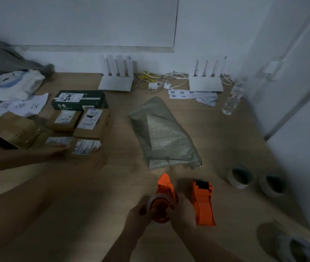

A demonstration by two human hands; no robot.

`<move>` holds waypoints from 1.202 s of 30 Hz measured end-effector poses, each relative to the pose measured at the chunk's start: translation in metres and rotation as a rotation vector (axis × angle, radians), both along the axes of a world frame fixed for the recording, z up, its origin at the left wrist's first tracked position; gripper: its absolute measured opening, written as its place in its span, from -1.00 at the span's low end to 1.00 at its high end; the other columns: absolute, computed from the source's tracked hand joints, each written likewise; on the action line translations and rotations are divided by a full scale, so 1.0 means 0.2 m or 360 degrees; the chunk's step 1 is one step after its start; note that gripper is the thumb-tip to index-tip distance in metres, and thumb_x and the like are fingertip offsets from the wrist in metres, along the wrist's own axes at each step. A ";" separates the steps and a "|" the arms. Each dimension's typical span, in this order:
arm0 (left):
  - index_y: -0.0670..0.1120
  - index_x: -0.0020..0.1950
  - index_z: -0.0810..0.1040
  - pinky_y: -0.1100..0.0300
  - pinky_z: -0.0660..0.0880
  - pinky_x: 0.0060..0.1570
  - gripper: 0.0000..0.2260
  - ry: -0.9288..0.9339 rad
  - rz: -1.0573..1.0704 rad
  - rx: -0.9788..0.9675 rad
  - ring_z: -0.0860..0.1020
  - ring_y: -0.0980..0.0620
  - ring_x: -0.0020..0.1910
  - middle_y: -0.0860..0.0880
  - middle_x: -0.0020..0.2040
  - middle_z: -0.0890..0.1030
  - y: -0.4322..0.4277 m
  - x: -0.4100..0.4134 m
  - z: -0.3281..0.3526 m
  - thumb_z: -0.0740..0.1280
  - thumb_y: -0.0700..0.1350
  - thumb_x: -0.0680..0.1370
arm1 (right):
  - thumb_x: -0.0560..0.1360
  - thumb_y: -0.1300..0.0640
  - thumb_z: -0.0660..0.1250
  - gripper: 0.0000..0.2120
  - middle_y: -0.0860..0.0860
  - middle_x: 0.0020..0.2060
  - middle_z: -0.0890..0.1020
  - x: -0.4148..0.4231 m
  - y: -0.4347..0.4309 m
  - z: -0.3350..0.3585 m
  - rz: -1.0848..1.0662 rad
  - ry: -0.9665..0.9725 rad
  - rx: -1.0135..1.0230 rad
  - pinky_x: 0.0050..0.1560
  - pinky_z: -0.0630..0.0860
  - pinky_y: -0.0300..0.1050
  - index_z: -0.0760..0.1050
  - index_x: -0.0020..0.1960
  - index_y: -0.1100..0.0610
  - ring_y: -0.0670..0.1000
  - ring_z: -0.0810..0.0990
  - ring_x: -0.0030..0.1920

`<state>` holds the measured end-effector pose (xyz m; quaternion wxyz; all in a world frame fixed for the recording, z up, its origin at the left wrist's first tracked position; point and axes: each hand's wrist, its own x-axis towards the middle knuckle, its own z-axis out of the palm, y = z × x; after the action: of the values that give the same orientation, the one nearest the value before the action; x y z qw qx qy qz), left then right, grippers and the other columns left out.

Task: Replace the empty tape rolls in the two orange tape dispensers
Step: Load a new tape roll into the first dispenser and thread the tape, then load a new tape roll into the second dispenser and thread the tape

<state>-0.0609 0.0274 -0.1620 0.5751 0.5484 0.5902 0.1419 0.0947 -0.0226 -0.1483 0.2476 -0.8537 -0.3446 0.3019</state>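
Head view: both hands, left hand (138,214) and right hand (183,210), grasp near orange dispenser (164,193) around its roll (160,200). Risk: dim, blurred grip could slip; second dispenser (202,201) sits just right, easily knocked.

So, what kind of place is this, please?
Probably a small parcel-packing corner in an office or home. On the wooden table lie labelled cardboard parcels, a padded mailer bag and spare tape rolls; two white routers stand by the wall.
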 end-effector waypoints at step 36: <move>0.04 0.02 0.61 0.55 0.42 -0.11 -0.81 -0.0186 0.0080 0.0621 0.56 0.42 -0.08 0.18 -0.05 0.66 -0.06 0.26 0.26 0.35 -0.07 0.43 | 0.44 -0.01 0.28 -0.85 -0.07 -0.32 0.58 0.07 -0.03 0.18 -0.0211 0.0092 0.0478 -0.22 0.50 -0.07 0.43 -0.26 0.03 -0.07 0.55 -0.24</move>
<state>-0.0081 0.0161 -0.1104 0.4875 0.6254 0.5306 0.2995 0.1091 -0.0286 -0.1121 0.4016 -0.8188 -0.3216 0.2545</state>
